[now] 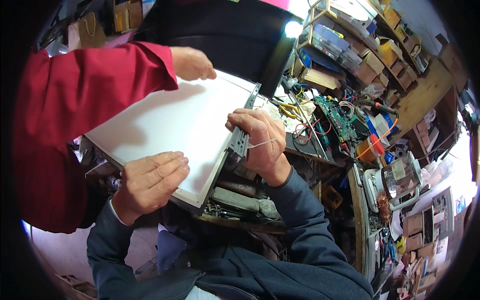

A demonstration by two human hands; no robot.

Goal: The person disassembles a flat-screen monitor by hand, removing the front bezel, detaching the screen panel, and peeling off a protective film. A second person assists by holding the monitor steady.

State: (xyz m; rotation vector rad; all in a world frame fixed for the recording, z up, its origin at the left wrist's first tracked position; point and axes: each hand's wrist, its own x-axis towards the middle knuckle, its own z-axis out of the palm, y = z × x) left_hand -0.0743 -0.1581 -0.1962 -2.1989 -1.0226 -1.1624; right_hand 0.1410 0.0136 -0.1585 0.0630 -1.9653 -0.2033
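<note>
A flat white panel (175, 117) in a dark frame tilts in front of me; it looks like a display's backlight panel. My left hand (151, 182) lies flat over its near left edge, fingers stretched out and together. On the panel's right side my right hand (260, 137) is closed around the frame edge, by a dark slotted bracket (239, 142). A thin white strip (262, 144) crosses that hand. Another person's hand (192, 64), in a red sleeve (110, 75), rests at the panel's far edge, its fingertips bent down; its palm is hidden.
A large black panel (215, 37) stands behind. To the right lie yellow-handled pliers (289, 111), a green circuit board (336, 117), and an orange-corded soldering iron (386, 109). A glass jug (400, 175) stands farther right. Shelves of boxes (372, 65) fill the back right.
</note>
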